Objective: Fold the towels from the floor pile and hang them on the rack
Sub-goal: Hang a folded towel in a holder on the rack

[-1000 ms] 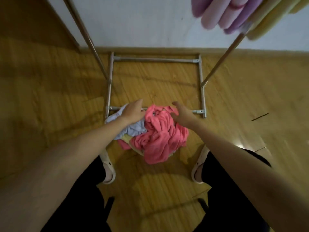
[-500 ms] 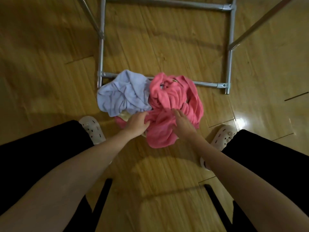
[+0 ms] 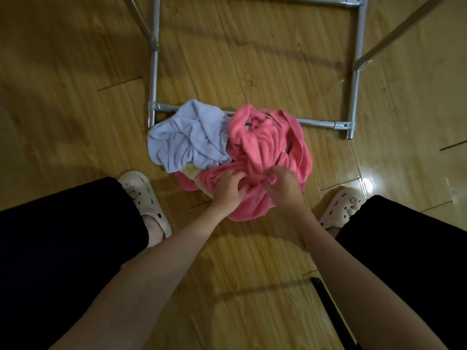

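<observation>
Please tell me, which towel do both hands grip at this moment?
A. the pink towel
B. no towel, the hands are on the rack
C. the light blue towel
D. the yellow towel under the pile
A: the left hand and the right hand both curl their fingers into the pink towel at the near side of the pile, while the light blue towel lies untouched beside it.

A crumpled pink towel (image 3: 267, 147) lies beside a pale lavender towel (image 3: 187, 140). The rack base (image 3: 353, 97) is silver; the wooden floor (image 3: 75, 97) is golden-brown; the clogs (image 3: 144, 195) are cream.
</observation>
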Demonstrator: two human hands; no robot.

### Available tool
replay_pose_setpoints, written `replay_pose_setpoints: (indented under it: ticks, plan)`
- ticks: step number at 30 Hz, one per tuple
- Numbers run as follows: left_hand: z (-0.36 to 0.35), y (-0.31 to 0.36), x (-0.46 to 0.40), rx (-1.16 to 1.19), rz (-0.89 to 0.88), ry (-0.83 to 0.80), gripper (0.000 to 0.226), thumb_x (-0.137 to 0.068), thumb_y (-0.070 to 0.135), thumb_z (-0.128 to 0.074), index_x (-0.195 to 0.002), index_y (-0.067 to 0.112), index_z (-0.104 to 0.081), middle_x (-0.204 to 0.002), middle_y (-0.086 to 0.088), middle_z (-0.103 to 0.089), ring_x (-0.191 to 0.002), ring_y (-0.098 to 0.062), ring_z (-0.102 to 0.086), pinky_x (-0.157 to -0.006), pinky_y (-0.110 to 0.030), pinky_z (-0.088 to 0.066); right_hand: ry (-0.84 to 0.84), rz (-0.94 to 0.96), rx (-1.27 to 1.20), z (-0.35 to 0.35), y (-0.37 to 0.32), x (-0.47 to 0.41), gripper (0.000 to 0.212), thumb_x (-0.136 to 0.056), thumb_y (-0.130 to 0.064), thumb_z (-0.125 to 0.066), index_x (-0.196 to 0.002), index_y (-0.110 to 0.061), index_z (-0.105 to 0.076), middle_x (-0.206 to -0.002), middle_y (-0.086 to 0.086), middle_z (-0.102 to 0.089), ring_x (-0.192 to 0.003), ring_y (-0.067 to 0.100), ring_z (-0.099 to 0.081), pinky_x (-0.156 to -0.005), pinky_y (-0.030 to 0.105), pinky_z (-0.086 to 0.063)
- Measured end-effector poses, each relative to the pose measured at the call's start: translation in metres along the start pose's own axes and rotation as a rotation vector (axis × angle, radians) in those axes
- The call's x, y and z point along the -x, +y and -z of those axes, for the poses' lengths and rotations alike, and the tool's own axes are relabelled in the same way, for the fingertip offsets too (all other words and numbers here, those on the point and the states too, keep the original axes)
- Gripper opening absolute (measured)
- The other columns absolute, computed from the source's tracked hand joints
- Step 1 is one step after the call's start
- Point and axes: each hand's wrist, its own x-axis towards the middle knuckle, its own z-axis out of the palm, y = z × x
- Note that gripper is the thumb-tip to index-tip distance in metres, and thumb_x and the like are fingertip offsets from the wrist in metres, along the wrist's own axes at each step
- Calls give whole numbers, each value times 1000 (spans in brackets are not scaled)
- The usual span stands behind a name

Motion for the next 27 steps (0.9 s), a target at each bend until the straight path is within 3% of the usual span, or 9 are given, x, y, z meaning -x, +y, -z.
replay_pose_setpoints:
  ticks: [6, 11, 14, 17, 19, 21, 24, 27]
  plan:
    - [34, 23, 24, -65, -169, -68, 2, -77, 7, -65, -78, 7, -63, -81, -3, -63, -79, -18, -58, -71, -40, -49, -79, 67, -63, 32, -36, 29, 1, -81, -11, -60, -80, -12, -60, -68, 2, -64, -60, 16, -55, -53, 38, -47]
    - [78, 58, 56, -58, -219, -3, 9, -86, 13, -61, -77, 9, -59, -74, 1, -62, -69, -14, -58, -64, -38, -49, -84, 116, 3, 79, -63, 57, 9, -81, -8, -61, -89, -9, -66, -74, 2, -67, -65, 18, -58, -55, 32, -46]
    - [112, 86, 81, -48, -248, 21, 5, -88, 12, -58, -84, 10, -58, -74, 5, -60, -69, -9, -56, -60, -28, -44, -110, 126, 17, 115, -80, 81, 17, -78, -3, -58, -90, -9, -69, -78, 0, -67, -70, 16, -59, -61, 34, -49]
    - [144, 116, 113, -117, -353, 97, 7, -92, 14, -55, -87, 9, -56, -73, 2, -59, -66, -9, -54, -56, -14, -34, -36, 160, 5, 147, -97, 110, 22, -76, 3, -55, -88, -7, -70, -77, 1, -66, -69, 17, -58, -62, 34, -47]
    - [163, 135, 134, -165, -431, 157, 8, -95, 14, -52, -88, 10, -54, -72, 2, -57, -64, -7, -49, -57, -11, -34, 39, 189, -24, 166, -110, 129, 24, -76, 6, -56, -91, -5, -72, -83, 6, -69, -74, 20, -61, -65, 27, -45]
    - [180, 153, 152, -186, -458, 190, 9, -97, 15, -49, -93, 10, -54, -74, 3, -57, -64, -8, -51, -57, -14, -37, 128, 201, -113, 182, -126, 145, 24, -77, 6, -58, -92, -4, -73, -82, 7, -70, -72, 20, -61, -61, 16, -42]
    - [202, 175, 171, -158, -465, 228, 8, -98, 14, -48, -96, 9, -54, -77, 0, -61, -67, -15, -58, -59, -29, -44, 229, 191, -271, 208, -156, 161, 25, -77, 6, -60, -97, -3, -73, -82, 8, -71, -70, 13, -60, -61, 17, -45]
    - [221, 198, 189, -77, -465, 229, 3, -95, 15, -56, -94, 12, -55, -79, 3, -64, -70, -6, -59, -61, -23, -45, 289, 276, -355, 236, -190, 177, 29, -74, 1, -55, -97, 0, -73, -87, 0, -71, -77, -6, -62, -70, 12, -47]
